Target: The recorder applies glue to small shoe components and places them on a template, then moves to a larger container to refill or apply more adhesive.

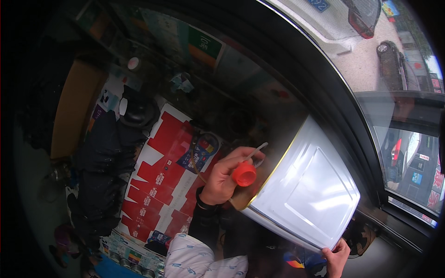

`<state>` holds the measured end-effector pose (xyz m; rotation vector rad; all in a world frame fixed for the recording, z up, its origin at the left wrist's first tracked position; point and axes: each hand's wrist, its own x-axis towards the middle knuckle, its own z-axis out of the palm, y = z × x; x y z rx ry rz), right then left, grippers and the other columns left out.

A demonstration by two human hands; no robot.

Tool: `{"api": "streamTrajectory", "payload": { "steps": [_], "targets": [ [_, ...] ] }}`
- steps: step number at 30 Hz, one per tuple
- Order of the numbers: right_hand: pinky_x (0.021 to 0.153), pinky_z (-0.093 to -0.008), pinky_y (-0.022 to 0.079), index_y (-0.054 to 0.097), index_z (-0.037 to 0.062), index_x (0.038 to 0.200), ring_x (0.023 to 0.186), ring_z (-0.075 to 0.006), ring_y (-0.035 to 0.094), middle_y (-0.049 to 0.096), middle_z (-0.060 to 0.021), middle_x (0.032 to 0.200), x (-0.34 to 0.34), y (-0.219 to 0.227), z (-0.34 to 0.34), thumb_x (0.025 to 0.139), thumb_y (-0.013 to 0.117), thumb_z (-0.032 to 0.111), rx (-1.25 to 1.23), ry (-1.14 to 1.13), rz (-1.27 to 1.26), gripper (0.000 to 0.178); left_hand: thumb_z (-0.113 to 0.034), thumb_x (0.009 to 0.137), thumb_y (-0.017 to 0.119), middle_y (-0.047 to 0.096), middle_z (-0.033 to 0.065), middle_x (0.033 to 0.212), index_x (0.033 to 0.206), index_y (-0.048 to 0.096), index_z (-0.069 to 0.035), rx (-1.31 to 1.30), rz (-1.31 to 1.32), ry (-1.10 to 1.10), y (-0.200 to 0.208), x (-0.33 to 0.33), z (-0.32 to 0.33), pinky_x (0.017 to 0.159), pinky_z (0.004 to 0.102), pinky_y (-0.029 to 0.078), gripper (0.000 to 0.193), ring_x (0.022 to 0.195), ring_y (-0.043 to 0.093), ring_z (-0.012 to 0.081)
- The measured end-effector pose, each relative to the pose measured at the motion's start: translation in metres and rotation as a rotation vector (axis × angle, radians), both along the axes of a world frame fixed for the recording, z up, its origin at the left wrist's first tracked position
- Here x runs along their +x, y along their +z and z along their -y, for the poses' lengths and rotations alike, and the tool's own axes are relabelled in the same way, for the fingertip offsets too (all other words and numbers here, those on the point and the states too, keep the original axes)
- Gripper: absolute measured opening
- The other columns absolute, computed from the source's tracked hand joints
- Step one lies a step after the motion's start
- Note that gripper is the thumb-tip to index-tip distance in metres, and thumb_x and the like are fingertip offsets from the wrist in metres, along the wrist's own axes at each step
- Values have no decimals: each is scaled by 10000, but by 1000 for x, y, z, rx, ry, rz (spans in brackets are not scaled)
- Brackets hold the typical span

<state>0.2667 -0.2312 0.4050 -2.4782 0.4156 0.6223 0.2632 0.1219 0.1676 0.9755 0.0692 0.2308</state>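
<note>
Apparently the tin [313, 185] is steadied, red cap [244, 174] grasped by left hand [220, 180], bottom corner by right hand [337, 257], firm support next needed.

From where I stand: 1 tin [315, 190], 1 cap [244, 174], 1 tube [256, 151], 1 brown carton [76, 109], 1 wristband [202, 200]. Cars [391, 65] outside: 2 at least. Red sheets [155, 199] overlap, can't count.

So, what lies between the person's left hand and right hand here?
In the head view, a red cap sits at the left hand, then the white container spans the stretch, with the right hand at its lower corner.
</note>
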Motion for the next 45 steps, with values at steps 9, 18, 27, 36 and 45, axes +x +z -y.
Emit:
{"api": "streamTrajectory", "payload": {
  "steps": [9,18,27,36,45],
  "targets": [
    [553,-255,437,624,-9,882,609,-92,545,628,-32,723,-3,-4,1,807,785,90,-15,11,24,203,-176,1013,553,564,164,1329,1109,666,14,-2,-2,-2,2,-1,-2,974,325,446,241,1176,570,227],
    [547,-257,418,577,-2,813,615,-81,512,582,-16,702,2,-6,-5,798,769,70,-12,-2,38,206,-138,1002,554,562,165,1330,1106,658,24,4,6,-5,4,2,-2,975,321,445,219,1164,570,225],
    [562,-271,433,634,-4,886,626,-97,526,601,-20,719,1,-13,12,851,747,136,-25,66,17,183,-146,998,561,565,161,1307,1081,656,47,40,-18,-8,23,4,-2,966,315,440,230,1144,573,227],
    [517,-244,531,475,50,837,575,-102,596,591,-34,719,-8,-61,80,813,817,332,302,-27,-19,444,-236,991,570,557,195,1288,922,662,26,258,-4,44,72,-4,15,807,305,424,286,791,479,148],
    [589,-253,560,521,29,922,646,-126,635,636,-58,850,-7,-127,157,960,630,228,485,82,-113,230,-153,975,620,535,220,1281,988,668,47,542,106,27,143,-7,54,778,286,472,206,848,583,213]
  ]
}}
